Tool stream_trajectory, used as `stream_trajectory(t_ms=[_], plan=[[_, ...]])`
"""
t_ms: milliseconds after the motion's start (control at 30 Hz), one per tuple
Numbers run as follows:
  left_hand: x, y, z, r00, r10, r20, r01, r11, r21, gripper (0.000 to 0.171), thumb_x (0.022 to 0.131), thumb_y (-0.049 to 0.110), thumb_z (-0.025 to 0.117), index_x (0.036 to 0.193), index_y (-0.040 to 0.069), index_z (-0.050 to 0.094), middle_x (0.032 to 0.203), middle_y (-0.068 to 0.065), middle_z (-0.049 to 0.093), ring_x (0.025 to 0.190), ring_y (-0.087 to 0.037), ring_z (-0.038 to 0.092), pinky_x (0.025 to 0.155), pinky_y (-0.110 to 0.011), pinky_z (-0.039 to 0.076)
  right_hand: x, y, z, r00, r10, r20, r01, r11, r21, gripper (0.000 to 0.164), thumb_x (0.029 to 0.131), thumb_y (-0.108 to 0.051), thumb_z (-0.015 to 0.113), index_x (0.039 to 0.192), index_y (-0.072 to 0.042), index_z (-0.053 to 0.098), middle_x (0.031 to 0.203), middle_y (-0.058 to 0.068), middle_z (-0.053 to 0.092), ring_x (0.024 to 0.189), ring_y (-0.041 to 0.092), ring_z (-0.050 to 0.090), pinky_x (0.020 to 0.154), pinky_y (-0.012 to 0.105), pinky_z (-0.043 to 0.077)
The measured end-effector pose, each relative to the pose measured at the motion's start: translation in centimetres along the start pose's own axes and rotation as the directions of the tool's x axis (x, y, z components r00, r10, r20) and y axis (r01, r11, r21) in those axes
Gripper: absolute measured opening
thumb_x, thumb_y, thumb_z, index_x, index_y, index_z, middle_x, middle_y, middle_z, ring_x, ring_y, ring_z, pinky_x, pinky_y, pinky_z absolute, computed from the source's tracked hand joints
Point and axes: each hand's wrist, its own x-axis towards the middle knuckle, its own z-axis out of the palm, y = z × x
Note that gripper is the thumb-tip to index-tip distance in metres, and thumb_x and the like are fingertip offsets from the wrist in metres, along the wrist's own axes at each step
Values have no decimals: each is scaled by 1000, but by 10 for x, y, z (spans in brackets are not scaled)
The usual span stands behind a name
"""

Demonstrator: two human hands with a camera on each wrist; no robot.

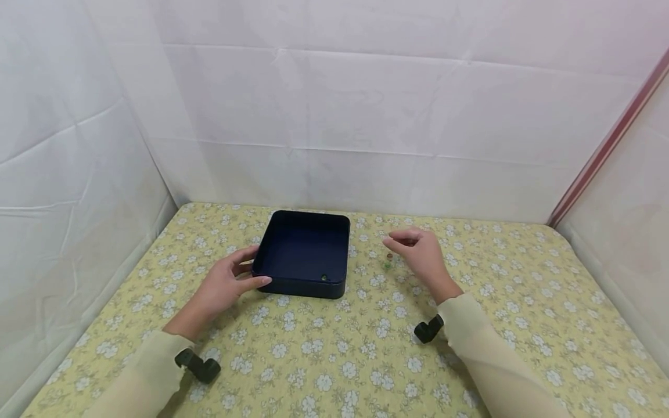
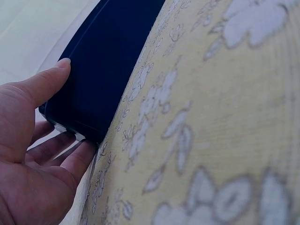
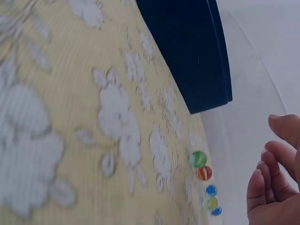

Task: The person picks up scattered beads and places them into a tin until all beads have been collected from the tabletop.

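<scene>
A dark navy square tray [image 1: 301, 288] with raised walls stands on the table. My left hand [image 1: 230, 283] grips its near-left corner, thumb on the front wall and fingers along the left side; the left wrist view shows this hold [image 2: 44, 140] closely. One small greenish marble [image 1: 324, 277] lies inside, by the near-right corner. To the tray's right, my right hand [image 1: 418, 252] hovers over loose marbles. In the right wrist view its thumb and bent fingers [image 3: 276, 173] stand apart with nothing visible between them. A green marble [image 3: 198, 159], an orange-red marble [image 3: 205, 173] and several blue or yellowish ones lie nearby.
A yellow tablecloth [image 1: 313, 360] with white flowers covers the table. White sheeting [image 1: 324, 104] hangs behind and at both sides. A dark red strip [image 1: 606, 145] runs up the back right corner. Black camera mounts [image 1: 430, 329] sit at both wrists.
</scene>
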Motion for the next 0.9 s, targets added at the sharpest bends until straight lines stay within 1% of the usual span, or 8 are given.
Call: stream_trajectory(t_ms=[133,300,433,533,633,700,900], plan=[[0,0,0,1000,2,0,-2,1000,3,86,92,39,78,162,19,33,166,-13,35,144,-39,47,103,-47,56,-1,7,-7,997,73,28,-72,997,-33,45,93,-38,78,127,-9,73,129,8,69,111,25,67,94,44,59],[0,0,1,1000,1,-3,-1,1000,5,86,92,40,78,162,18,33,166,-13,35,144,-40,47,102,-47,56,0,12,-14,994,101,51,-97,993,-68,41,94,-32,77,127,-8,73,137,10,65,117,28,64,94,43,59],[0,-1,1,1000,-4,-3,4,1000,8,87,91,43,78,162,19,34,166,-13,35,143,-39,48,102,-47,56,0,15,-17,989,135,62,-130,988,-84,40,94,-30,77,127,-9,73,141,9,63,119,28,64,94,42,58],[1,-3,1,1000,-15,0,15,1000,4,88,90,46,78,162,20,34,166,-11,35,143,-38,48,101,-46,57,0,15,-17,984,164,64,-157,983,-99,40,93,-31,78,126,-9,74,139,11,64,117,28,64,92,41,58],[2,-4,1,1000,-22,-2,22,1000,6,90,89,48,79,162,21,34,166,-10,36,143,-38,48,102,-46,56,0,17,-19,982,177,71,-167,979,-120,41,93,-31,78,127,-9,73,139,13,64,118,29,65,89,38,58],[2,-4,1,1000,-23,-3,23,1000,8,90,88,49,79,162,21,35,166,-10,36,143,-38,48,102,-47,56,1,18,-20,980,182,76,-171,976,-138,42,93,-32,78,128,-9,73,140,15,64,119,30,64,89,39,58],[1,-2,0,1000,-15,-1,15,1000,16,88,90,47,78,161,21,35,166,-12,36,143,-38,48,101,-45,57,3,22,-23,981,180,77,-161,966,-203,38,93,-28,78,125,-9,74,136,16,66,119,32,64,93,43,58]])
